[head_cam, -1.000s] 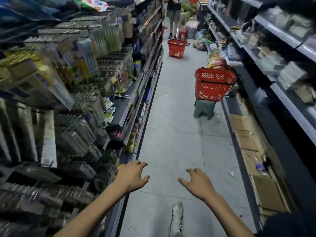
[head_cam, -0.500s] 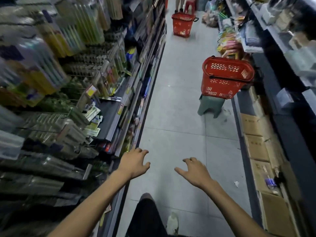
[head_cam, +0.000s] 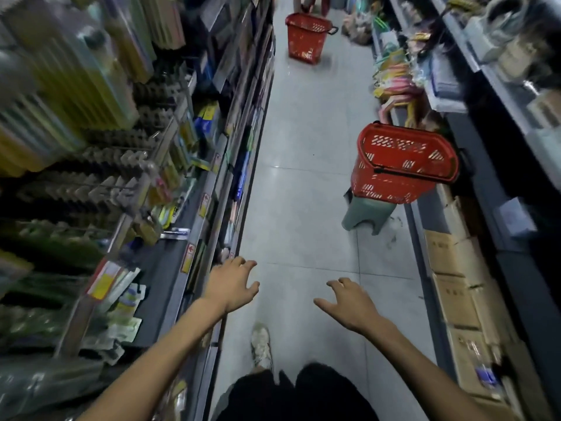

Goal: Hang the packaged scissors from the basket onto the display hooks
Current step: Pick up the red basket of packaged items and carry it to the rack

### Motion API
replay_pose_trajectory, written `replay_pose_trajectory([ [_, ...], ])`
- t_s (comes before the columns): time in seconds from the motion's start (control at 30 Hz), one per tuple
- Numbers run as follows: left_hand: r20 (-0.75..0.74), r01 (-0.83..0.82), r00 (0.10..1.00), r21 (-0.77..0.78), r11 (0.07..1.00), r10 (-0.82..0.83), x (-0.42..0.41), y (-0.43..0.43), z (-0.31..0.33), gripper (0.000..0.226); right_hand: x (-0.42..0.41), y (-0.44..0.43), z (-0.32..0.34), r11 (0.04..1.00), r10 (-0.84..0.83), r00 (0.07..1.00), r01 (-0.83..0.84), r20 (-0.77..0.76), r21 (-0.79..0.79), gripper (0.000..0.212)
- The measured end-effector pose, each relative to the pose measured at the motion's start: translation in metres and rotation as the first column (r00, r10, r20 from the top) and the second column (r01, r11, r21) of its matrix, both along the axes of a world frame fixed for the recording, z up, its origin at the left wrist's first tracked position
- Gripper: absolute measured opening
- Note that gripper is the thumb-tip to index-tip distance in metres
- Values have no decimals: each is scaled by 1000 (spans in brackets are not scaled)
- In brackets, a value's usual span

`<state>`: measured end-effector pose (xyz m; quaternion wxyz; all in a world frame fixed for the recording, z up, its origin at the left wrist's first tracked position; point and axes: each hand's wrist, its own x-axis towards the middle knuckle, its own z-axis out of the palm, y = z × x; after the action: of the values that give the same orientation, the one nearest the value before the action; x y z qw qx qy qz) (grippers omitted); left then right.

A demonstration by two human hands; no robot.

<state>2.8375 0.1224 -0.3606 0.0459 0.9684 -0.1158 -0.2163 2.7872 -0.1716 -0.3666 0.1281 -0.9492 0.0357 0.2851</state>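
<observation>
A red plastic basket [head_cam: 403,165] stands on a grey-green stool [head_cam: 365,215] at the right side of the aisle, some way ahead of me; its contents are hidden from this angle. My left hand [head_cam: 232,284] and my right hand [head_cam: 349,302] reach forward over the floor, both with fingers spread and nothing in them. Display hooks with hanging packaged goods [head_cam: 100,183] fill the shelving on my left, blurred. No scissors package can be made out.
A second red basket [head_cam: 306,38] stands farther down the aisle. Cardboard boxes [head_cam: 455,268] line the floor at the right under dark shelves. The left shelf edge [head_cam: 194,247] runs close beside my left hand. My shoe [head_cam: 261,346] is on the tiled floor.
The view has moved forward along the aisle and tipped down. The basket on the stool is closer and lower right. Both hands stay spread and hold nothing.
</observation>
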Motion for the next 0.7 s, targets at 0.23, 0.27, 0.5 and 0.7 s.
replay_pose_trajectory([
  [0.23,-29,31,999,-14,999,-31,136,-9,4,63,117,-10,6,997,-75,997,75,8,-10,78],
  [0.27,-38,35,999,-19,999,-35,156,-14,5,63,135,-15,7,996,-90,996,90,8,-8,78],
  [0.5,-31,85,996,-13,996,-85,298,-58,-2,61,282,-60,-4,991,-132,991,132,32,11,77],
  [0.7,-39,40,999,40,998,-38,429,-92,13,62,421,-105,-5,995,-98,994,97,43,34,78],
])
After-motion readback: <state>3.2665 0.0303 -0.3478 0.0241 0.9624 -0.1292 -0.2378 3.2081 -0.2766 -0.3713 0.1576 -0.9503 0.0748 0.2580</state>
